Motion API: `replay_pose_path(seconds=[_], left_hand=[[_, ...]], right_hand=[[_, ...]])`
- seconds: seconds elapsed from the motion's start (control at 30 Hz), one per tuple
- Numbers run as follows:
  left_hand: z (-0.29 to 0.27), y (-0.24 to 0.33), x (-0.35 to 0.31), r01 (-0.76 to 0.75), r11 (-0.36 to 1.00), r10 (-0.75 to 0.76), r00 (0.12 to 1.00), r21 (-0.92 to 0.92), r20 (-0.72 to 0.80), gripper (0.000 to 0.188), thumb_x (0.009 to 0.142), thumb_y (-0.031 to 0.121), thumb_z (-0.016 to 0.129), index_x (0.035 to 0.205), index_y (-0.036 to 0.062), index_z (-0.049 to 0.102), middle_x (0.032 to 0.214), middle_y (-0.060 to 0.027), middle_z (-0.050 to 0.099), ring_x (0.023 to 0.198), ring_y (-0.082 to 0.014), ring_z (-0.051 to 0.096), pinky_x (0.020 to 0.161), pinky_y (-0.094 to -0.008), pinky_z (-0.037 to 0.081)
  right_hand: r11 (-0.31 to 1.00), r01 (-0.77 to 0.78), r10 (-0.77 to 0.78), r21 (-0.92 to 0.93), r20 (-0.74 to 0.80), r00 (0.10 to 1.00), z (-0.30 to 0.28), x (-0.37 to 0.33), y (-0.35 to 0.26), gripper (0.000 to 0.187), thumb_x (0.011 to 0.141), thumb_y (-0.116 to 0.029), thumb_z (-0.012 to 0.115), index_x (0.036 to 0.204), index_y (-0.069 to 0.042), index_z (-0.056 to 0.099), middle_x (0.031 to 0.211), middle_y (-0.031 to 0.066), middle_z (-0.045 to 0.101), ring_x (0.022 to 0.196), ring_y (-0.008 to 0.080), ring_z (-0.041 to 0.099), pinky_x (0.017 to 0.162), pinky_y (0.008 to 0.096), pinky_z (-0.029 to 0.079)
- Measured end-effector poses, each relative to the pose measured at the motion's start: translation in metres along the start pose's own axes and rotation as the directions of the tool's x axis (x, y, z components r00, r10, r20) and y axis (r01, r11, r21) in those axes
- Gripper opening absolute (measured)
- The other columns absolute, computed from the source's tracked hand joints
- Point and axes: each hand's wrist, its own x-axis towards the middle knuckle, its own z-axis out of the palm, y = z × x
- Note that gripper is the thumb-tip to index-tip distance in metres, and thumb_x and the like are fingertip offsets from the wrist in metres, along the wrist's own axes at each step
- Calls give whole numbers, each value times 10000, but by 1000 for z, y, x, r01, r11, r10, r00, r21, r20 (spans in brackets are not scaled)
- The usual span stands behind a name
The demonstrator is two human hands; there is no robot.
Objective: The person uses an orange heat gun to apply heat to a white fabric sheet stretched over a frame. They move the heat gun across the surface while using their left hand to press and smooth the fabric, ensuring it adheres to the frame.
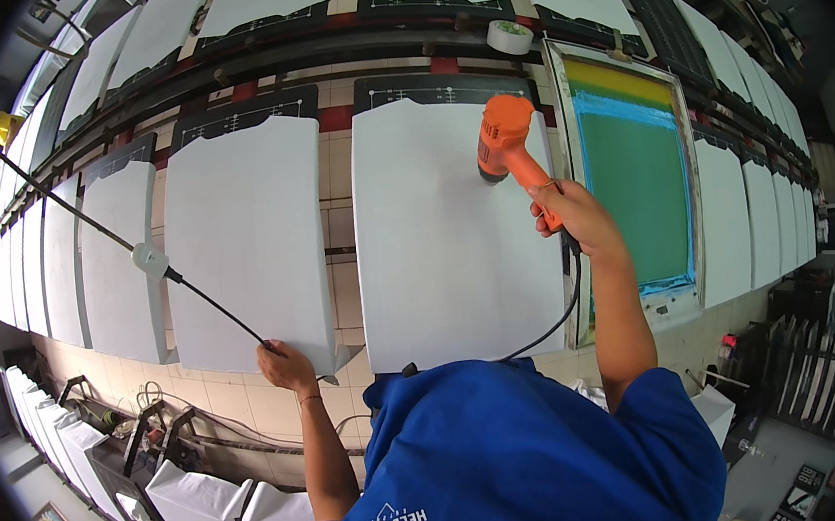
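Note:
My right hand [582, 216] is wrapped round the handle of an orange heat gun [507, 129]. Its dark nozzle points down at a white fabric piece [437, 249], spread over a dark board [391, 89] in front of me. From the gun's handle a black cord [573, 291] curves down toward my body. Off to the left, my left hand [287, 365] is closed on a black cable [216, 305], which runs taut up to the far left through a white plug or socket piece [149, 260]. That hand is near the lower edge of another white fabric piece [245, 247].
A screen printing frame [682, 135] with green mesh lies right of the heat gun. A tape roll [510, 37] sits on the dark rail [357, 50] beyond. More fabric-covered boards line both sides and the row behind. Loose cables [154, 396] lie at the lower left.

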Motion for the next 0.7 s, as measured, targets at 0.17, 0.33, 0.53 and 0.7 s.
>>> replay_pose_path(seconds=[0.17,0.33,0.53,0.7], left_hand=[[-3,-31,12,109,932,-76,991,-345,110,233,979,173,473,995,-32,582,886,-166,622,863,-320,582,770,-416,457],[-32,1,16,-80,994,66,984,-79,-163,280,952,112,498,1190,-32,529,1180,-203,560,1050,-340,527,909,-441,423],[-20,47,21,-411,910,409,912,-60,-37,495,962,167,515,1407,-14,395,1447,-229,395,1360,-387,352,1123,-486,287],[37,-12,71,-210,969,204,977,129,57,608,1027,311,414,1481,-64,263,1557,-250,242,1454,-392,206,1184,-472,190]], right_hand=[[993,81,-69,83,-142,987,-5,19,9,354,897,-357,664,955,-16,587,789,34,581,660,112,589,583,256,496],[983,110,-96,145,-101,990,-1,35,6,352,895,-371,663,945,-31,589,790,32,583,660,114,588,590,263,504],[978,135,-118,159,-113,987,12,43,6,365,909,-341,665,1033,-5,599,789,25,596,638,92,567,578,253,499],[976,113,-86,186,-145,986,2,38,5,338,894,-357,676,941,-34,591,788,28,592,653,106,588,589,259,512]])
